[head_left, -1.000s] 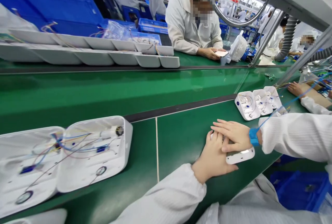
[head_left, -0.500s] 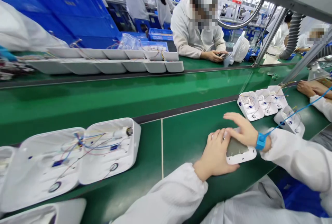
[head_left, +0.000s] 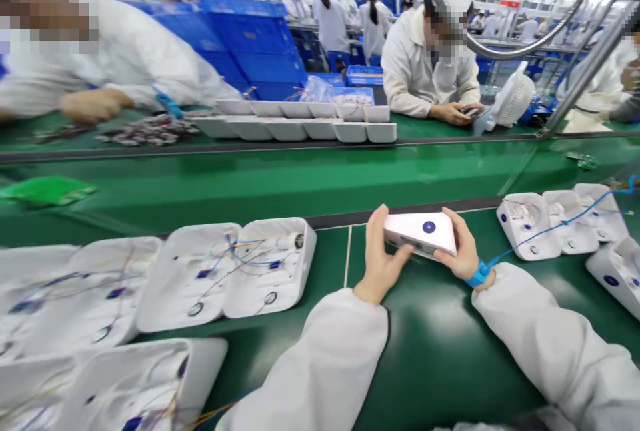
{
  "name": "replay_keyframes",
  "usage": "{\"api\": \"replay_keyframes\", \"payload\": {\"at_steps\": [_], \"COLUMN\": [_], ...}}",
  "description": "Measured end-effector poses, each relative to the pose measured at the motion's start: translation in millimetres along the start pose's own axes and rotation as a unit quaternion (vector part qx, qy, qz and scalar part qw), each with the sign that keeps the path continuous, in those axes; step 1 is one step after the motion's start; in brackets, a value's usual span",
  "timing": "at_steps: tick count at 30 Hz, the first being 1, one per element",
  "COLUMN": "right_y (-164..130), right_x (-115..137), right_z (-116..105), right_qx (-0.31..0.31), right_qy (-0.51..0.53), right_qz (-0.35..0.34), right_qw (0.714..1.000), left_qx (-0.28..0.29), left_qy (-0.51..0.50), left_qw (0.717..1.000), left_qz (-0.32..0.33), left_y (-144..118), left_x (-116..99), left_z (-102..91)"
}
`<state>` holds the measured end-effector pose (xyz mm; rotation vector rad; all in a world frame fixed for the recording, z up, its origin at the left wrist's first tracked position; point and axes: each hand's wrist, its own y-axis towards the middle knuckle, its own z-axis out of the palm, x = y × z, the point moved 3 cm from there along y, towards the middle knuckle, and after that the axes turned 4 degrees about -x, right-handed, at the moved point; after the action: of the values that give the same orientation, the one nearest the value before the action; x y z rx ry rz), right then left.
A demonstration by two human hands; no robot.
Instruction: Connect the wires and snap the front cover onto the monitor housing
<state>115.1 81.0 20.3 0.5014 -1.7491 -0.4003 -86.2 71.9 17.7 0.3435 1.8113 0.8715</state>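
Observation:
Between my two hands a white plastic device housing (head_left: 407, 223) is tipped on edge above the green bench, its narrow side with a round dark blue button toward me. My left hand (head_left: 381, 259) grips its left end, thumb along the lower edge. The right end is held by my right hand (head_left: 461, 248), thumb at the lower corner; a blue wrist strap (head_left: 480, 275) with a blue cord circles that wrist. The inside of the housing is turned away from view.
Several open white housings (head_left: 270, 271) with wires and round parts line the bench at left; more open housings (head_left: 525, 228) stand at right. A green conveyor belt (head_left: 280, 181) runs behind, carrying a green circuit board (head_left: 47, 190). Across it a co-worker (head_left: 430, 64) sits beside a white fan (head_left: 514, 96).
The housing has been lifted and tilted up, so its button side shows instead of its panel. Both hands now clasp its ends. My view has swung left.

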Motion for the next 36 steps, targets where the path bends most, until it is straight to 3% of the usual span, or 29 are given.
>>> {"api": "replay_keyframes", "payload": {"at_steps": [2, 4, 12, 19, 22, 25, 27, 29, 31, 36], "right_y": [13.7, 20.3, 22.1, 50.5, 58.8, 67.3, 73.3, 81.7, 93.0, 119.8], "right_x": [-14.8, -23.6, -20.1, -24.8, -34.4, -56.1, -73.2, -84.2, -89.1, -99.6], "right_z": [20.0, 31.4, 30.3, 19.5, 16.4, 14.4, 12.3, 10.2, 7.8, 8.0], "right_qx": [0.022, 0.048, 0.05, 0.155, 0.117, -0.009, -0.108, -0.163, -0.175, -0.18], "right_qy": [0.0, -0.001, 0.018, -0.112, -0.116, -0.004, 0.099, 0.166, 0.187, 0.196], "right_qz": [-0.028, -0.049, -0.061, -0.086, -0.044, 0.128, 0.27, 0.346, 0.358, 0.33], "right_qw": [0.999, 0.998, 0.997, 0.978, 0.985, 0.992, 0.952, 0.909, 0.898, 0.906], "left_qx": [-0.026, -0.028, -0.019, -0.036, -0.028, -0.01, 0.019, 0.065, 0.107, 0.159], "left_qy": [-0.089, -0.144, -0.087, -0.028, 0.016, 0.036, 0.046, 0.068, 0.095, 0.143], "left_qw": [0.985, 0.966, 0.967, 0.968, 0.967, 0.966, 0.968, 0.969, 0.967, 0.961], "left_qz": [-0.142, -0.213, -0.237, -0.246, -0.253, -0.255, -0.246, -0.23, -0.21, -0.175], "left_y": [9.8, 15.5, 14.3, 12.5, 12.1, 10.6, 9.8, 9.4, 9.6, 12.2], "left_x": [27.5, 42.8, 42.9, 41.9, 43.3, 45.3, 45.2, 43.9, 41.6, 34.5], "left_z": [-12.3, -20.9, -24.2, -22.1, -16.4, -9.6, -5.3, -1.8, 0.2, 1.6]}}
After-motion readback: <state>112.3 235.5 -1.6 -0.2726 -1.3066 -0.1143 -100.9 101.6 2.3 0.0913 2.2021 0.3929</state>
